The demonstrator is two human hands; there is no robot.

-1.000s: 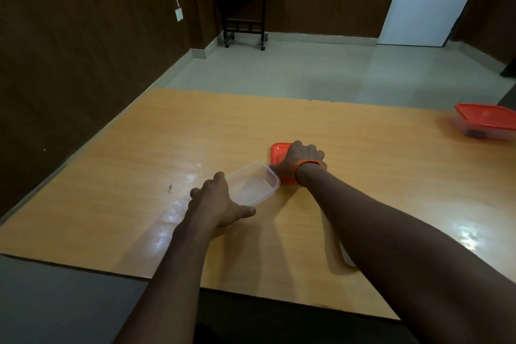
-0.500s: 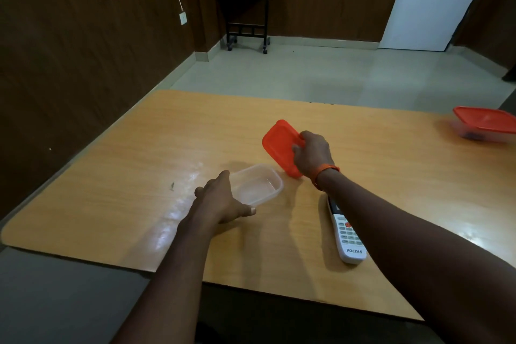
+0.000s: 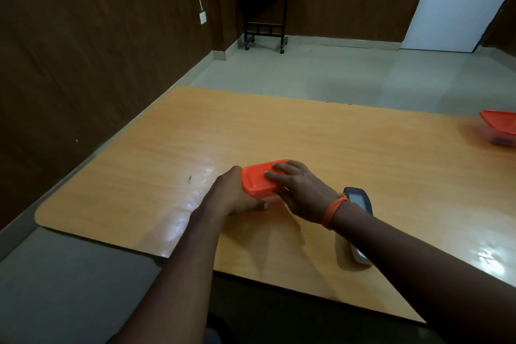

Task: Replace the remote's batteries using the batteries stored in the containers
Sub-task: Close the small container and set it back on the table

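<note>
Across the glossy orange-brown wooden table (image 3: 307, 131), the right hand (image 3: 300, 190) is lying flat, fingers spread, on the orange plastic lid (image 3: 258, 179) – the left hand (image 3: 234, 195) is cupping the clear container's (image 3: 269, 199) left end, its long axis running left-right between them.

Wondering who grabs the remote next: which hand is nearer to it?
Right. The right hand rests on the orange lid, its wrist just beside the remote; the left hand grips the container's far side.

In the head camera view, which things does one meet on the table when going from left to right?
left hand → orange lid → right hand → remote → second container, at the far right edge.
</note>
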